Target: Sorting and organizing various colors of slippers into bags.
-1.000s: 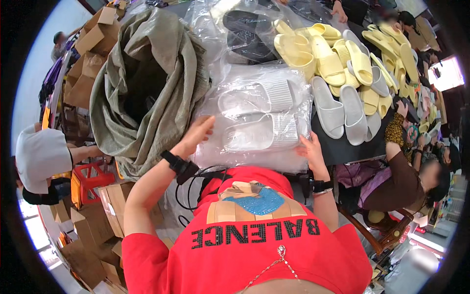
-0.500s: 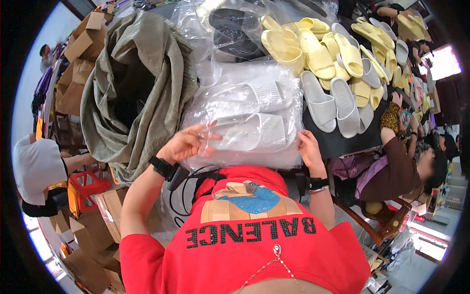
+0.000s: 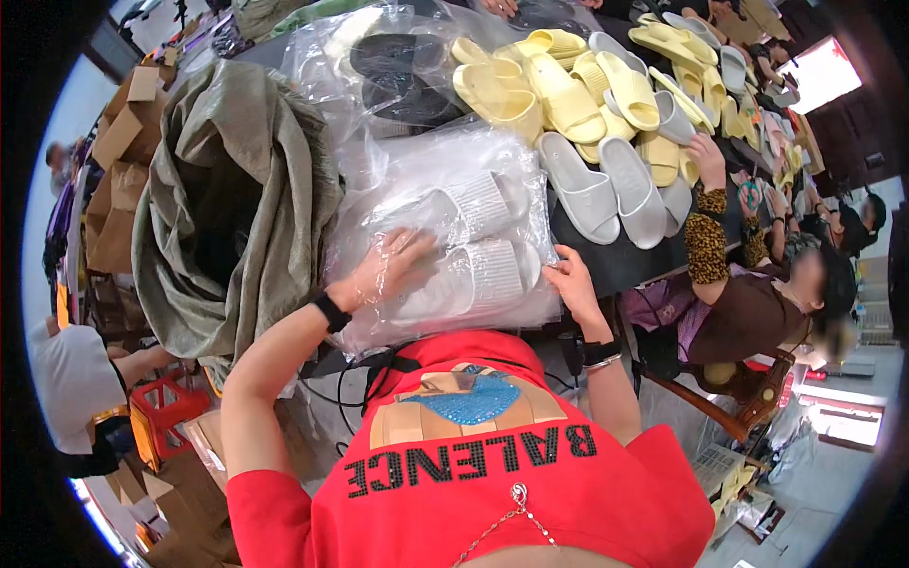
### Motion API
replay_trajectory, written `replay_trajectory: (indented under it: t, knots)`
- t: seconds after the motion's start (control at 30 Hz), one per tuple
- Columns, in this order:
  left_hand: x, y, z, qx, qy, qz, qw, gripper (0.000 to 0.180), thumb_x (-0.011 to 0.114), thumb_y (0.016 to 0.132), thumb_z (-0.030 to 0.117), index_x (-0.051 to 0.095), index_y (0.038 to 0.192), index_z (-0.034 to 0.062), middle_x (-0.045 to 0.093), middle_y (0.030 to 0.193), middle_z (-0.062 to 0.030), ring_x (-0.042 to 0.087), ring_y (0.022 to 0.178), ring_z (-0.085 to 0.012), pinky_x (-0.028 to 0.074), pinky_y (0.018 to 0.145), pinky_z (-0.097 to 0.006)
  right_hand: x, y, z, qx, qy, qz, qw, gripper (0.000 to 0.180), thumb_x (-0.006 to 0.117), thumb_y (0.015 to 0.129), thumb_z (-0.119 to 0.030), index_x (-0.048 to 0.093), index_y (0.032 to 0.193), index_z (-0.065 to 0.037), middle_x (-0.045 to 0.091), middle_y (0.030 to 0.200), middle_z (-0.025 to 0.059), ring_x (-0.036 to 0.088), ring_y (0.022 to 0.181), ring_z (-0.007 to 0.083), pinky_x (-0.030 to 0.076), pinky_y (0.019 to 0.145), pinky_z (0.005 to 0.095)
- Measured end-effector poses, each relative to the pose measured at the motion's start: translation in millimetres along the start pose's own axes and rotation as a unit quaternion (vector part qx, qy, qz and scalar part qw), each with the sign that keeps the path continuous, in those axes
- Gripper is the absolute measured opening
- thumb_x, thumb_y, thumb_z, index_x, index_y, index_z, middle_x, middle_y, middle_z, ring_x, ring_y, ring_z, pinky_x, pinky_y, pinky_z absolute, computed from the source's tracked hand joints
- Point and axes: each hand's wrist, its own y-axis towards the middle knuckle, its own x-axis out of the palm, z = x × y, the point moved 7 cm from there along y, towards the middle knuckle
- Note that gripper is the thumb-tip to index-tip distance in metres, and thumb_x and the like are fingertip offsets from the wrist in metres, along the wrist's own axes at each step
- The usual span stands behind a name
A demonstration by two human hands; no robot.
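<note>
In front of me lies a clear plastic bag [image 3: 417, 156] with a pair of white slippers [image 3: 496, 268] side by side inside. My left hand [image 3: 386, 270] rests on the bag's left part, fingers stretched out over the film beside the nearer slipper. With thumb and fingers, my right hand [image 3: 574, 286] pinches the right edge of the bag near the slipper's end. More film lies layered beneath the bagged pair.
An olive woven sack [image 3: 303, 180] stands open on the left. Dark slippers [image 3: 402, 71] in film lie behind the bag. Yellow slippers [image 3: 564, 99] and grey slippers [image 3: 579, 194] are heaped at right, where a co-worker's hand [image 3: 706, 159] reaches in. Cardboard boxes [image 3: 118, 227] are at far left.
My left hand has moved right and settled flat onto the bag. My right hand has come to the bag's right edge. A co-worker's hand has reached up to the slipper heap.
</note>
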Motion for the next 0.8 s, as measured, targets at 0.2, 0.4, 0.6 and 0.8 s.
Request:
replay_trajectory:
  t: [0.2, 0.4, 0.6, 0.8]
  knots:
    - [-2.6, 36.2, -16.8, -0.101, 0.056, 0.02, 0.993, 0.071, 0.057, 0.08, 0.038, 0.025, 0.139, 0.0157, 0.021, 0.143, -0.0198, 0.017, 0.131, -0.0404, 0.013, 0.102, -0.06, -4.9, 4.8, 24.0, -0.043, -0.085, 0.016, 0.995, 0.033, 0.063, 0.075, -0.011, 0.058, 0.106, 0.0, 0.064, 0.087, 0.0119, 0.059, 0.079, 0.0162, 0.046, 0.072, 0.0276]
    - [-8.6, 39.2, -25.1, -0.159, 0.16, -0.074, 0.971, 0.065, 0.056, 0.081, 0.035, 0.035, 0.132, 0.0015, 0.026, 0.138, -0.0249, 0.017, 0.133, -0.0347, 0.01, 0.107, -0.053, -0.9, 1.6, 32.6, 0.0, -0.157, -0.001, 0.988, 0.025, 0.059, 0.079, -0.018, 0.059, 0.099, -0.002, 0.065, 0.086, 0.0146, 0.063, 0.077, 0.021, 0.047, 0.069, 0.0317]
    - [65.4, 52.5, -22.3, 0.061, 0.117, -0.082, 0.988, 0.049, 0.059, 0.075, 0.037, 0.053, 0.11, 0.0036, 0.048, 0.12, -0.0189, 0.04, 0.116, -0.0361, 0.029, 0.095, -0.052, 23.1, 3.3, 1.6, 0.005, -0.223, -0.016, 0.975, 0.04, 0.057, 0.081, -0.028, 0.054, 0.115, -0.008, 0.063, 0.089, 0.0207, 0.063, 0.083, 0.0327, 0.048, 0.074, 0.0385]
    - [35.4, 66.7, -9.8, 0.071, 0.134, 0.086, 0.985, 0.04, 0.062, 0.069, 0.03, 0.061, 0.101, 0.0054, 0.051, 0.117, -0.0191, 0.04, 0.116, -0.0348, 0.029, 0.094, -0.051, 5.4, 10.1, 13.5, -0.024, -0.11, 0.053, 0.992, 0.023, 0.052, 0.085, -0.024, 0.056, 0.084, -0.001, 0.058, 0.067, 0.013, 0.06, 0.065, 0.0248, 0.046, 0.061, 0.0338]
